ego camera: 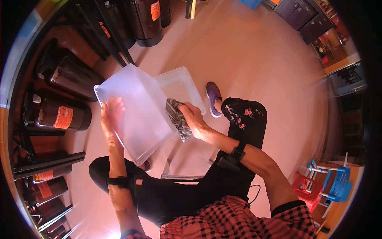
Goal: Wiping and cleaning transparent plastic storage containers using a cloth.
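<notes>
A frosted, translucent plastic bin (140,110) is held up tilted in front of me. My left hand (112,116) grips its left rim, with the thumb outside and the fingers showing blurred through the plastic. In my right hand (192,118) is a bunched striped cloth (176,118), close against the bin's right side; whether it presses on the wall I cannot tell. Behind the bin, a shallow translucent plastic lid or tray (180,79) lies on the tiled floor, partly hidden by the bin.
Large dark brown jars (64,110) with orange labels line the left side under a dark-framed table. A blue folding stool (337,185) and a red plastic stool (307,191) are at the lower right. Dark cabinets (301,15) stand far right. My purple shoe (213,95) rests on the floor.
</notes>
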{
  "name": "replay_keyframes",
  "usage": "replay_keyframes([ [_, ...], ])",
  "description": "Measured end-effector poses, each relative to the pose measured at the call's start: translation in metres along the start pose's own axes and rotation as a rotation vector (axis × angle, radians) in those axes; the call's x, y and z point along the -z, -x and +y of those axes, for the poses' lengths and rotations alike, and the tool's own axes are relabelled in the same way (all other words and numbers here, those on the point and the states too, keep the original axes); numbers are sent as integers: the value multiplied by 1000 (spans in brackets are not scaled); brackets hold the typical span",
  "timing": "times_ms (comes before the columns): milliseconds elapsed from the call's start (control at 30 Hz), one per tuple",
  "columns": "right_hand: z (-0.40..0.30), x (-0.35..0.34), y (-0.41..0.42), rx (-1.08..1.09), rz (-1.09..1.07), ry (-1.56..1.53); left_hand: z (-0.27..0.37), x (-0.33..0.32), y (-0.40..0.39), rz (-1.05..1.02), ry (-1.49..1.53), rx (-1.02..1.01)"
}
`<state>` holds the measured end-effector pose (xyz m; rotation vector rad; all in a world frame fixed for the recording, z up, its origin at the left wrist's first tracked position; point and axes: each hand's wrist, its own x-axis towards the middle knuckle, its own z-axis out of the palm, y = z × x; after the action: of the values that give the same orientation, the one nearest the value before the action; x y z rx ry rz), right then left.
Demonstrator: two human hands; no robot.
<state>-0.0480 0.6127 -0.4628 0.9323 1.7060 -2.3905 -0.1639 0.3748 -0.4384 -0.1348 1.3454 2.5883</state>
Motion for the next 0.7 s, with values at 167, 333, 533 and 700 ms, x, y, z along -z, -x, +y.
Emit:
replay_keyframes([
  [167,-29,-17,-5,-89,47,-294,-1,-41,27,-125,275,117],
  [333,-42,-27,-13,-210,-33,-434,5,-46,60,-399,-145,309],
  [533,-75,-38,-18,-70,-58,-316,12,-50,62,-533,-330,357],
  [700,-115,-51,8,268,-142,-213,16,-49,46,-427,-11,159],
])
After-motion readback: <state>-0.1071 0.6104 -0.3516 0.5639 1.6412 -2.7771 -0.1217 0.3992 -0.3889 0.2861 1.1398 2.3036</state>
